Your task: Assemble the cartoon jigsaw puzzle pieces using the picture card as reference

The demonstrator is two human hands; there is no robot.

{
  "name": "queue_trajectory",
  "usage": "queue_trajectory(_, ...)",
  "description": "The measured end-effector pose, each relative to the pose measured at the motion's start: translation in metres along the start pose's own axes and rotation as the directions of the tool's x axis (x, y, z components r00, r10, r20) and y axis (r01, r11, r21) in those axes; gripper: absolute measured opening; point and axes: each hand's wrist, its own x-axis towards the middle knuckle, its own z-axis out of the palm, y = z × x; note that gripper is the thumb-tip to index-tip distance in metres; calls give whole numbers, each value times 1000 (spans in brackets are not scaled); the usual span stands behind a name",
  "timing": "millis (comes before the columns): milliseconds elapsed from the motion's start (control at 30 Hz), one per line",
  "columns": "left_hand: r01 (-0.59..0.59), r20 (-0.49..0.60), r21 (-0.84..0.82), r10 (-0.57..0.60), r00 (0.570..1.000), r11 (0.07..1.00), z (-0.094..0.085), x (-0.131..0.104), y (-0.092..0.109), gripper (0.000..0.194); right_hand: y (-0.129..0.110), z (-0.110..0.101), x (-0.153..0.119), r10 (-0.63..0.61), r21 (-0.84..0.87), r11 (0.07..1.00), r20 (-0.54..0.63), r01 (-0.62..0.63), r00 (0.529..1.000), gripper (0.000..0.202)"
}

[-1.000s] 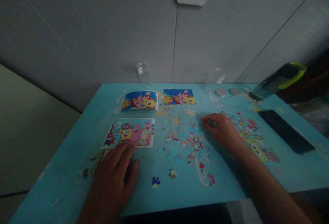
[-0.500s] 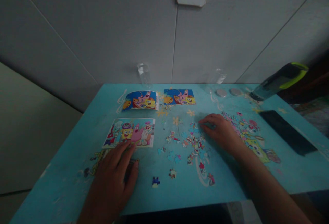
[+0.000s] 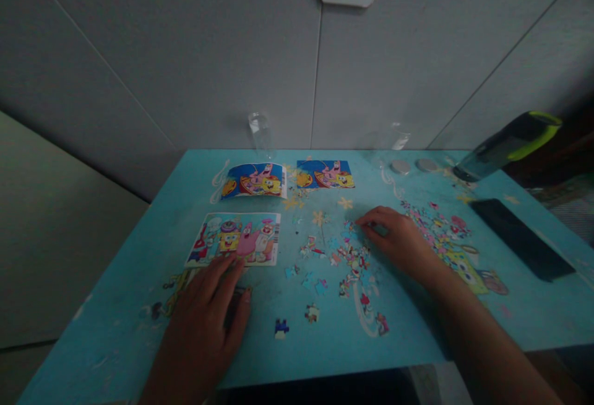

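My left hand [image 3: 206,318] rests with fingers apart on the near left of the table, its fingertips over the lower edge of a cartoon picture card [image 3: 234,239]. My right hand [image 3: 394,235] is over the upper right of a scattered heap of puzzle pieces [image 3: 355,262]. Its thumb and index fingertips are pinched together; anything between them is too small to make out. A dark blue and cream piece [image 3: 281,329] and a brownish piece [image 3: 312,313] lie apart from the heap, nearer the front edge.
Behind stand a curved blue picture card [image 3: 255,181], a flat blue picture [image 3: 325,174], two clear containers, and two round lids [image 3: 400,167]. To the right are more loose pieces [image 3: 434,222], a black flat object [image 3: 522,238] and a tilted bottle [image 3: 505,145].
My right hand has shifted slightly left, its pinched fingertips over the heap's top edge. My left hand stays in place. The view has tilted very slightly.
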Motion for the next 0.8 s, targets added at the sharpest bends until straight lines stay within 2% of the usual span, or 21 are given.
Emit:
queue_trajectory(133,-4,-6,-4,4,1000,1000,0,1,-1,50,2,-4,-2,66,-8,998,15,-66,998,20)
queue_trajectory(300,-11,-15,-9,11,1000,1000,1,0,-1,50,7,-13,-5,148,-9,989,190,-149,971,17)
queue_trajectory(400,-9,-21,-9,9,1000,1000,0,0,-1,51,8,-16,-6,200,-43,980,242,-196,949,16)
queue_trajectory(800,16,-15,16,-16,1000,1000,-2,0,5,50,11,-16,-6,262,-86,965,295,-248,919,18)
